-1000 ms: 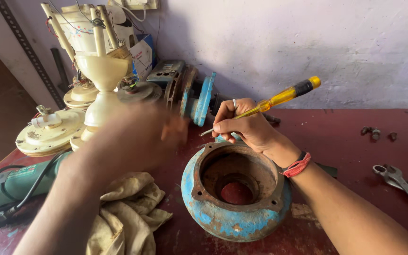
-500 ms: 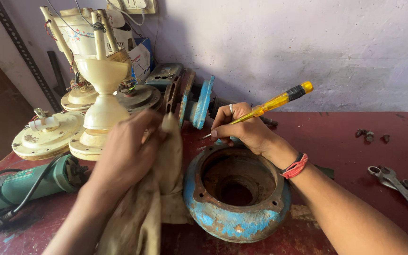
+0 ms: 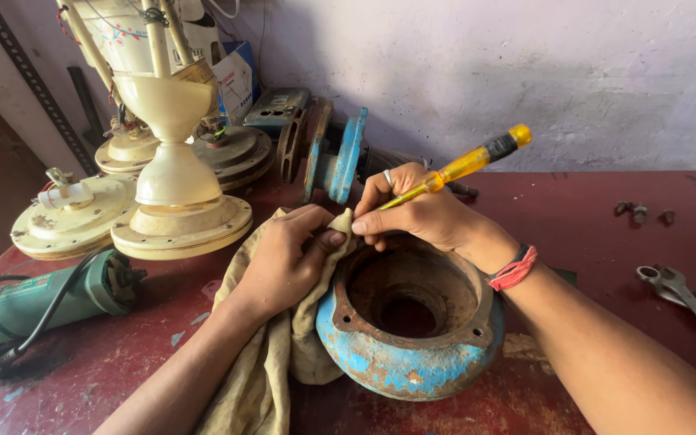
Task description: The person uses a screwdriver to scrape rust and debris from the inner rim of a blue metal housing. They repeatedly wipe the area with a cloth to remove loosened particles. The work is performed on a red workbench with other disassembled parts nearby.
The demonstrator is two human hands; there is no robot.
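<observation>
Head view, looking down: a round, rusted cast-metal housing with flaking blue paint (image 3: 408, 322) sits open side up on the worn red desk (image 3: 590, 217), just in front of the person. The left hand (image 3: 283, 262) bunches a grimy tan cloth (image 3: 263, 362) and presses it with thumb and fingers against the housing's near-left rim; its grip is closed on the cloth, which drapes down the housing's side onto the desk. The right hand (image 3: 416, 213) rests on the far rim, touching the cloth's corner, fingers clamped like a pen hold around a yellow-handled screwdriver (image 3: 461, 167) whose handle points up and right; its tip is hidden behind the fingers.

Judging from this, the step in hand is wiping the rim where the tool meets the metal. The next move seems to call for steady pressure with the cloth while the right hand keeps the blade off the left fingers.

Around them: cream ceiling-fan motor parts (image 3: 175, 193) at the left, a green angle grinder (image 3: 38, 302) with black cord, a blue flanged casting (image 3: 336, 157) behind, small bolts (image 3: 642, 213) and steel spanners (image 3: 686, 294) at the right.
</observation>
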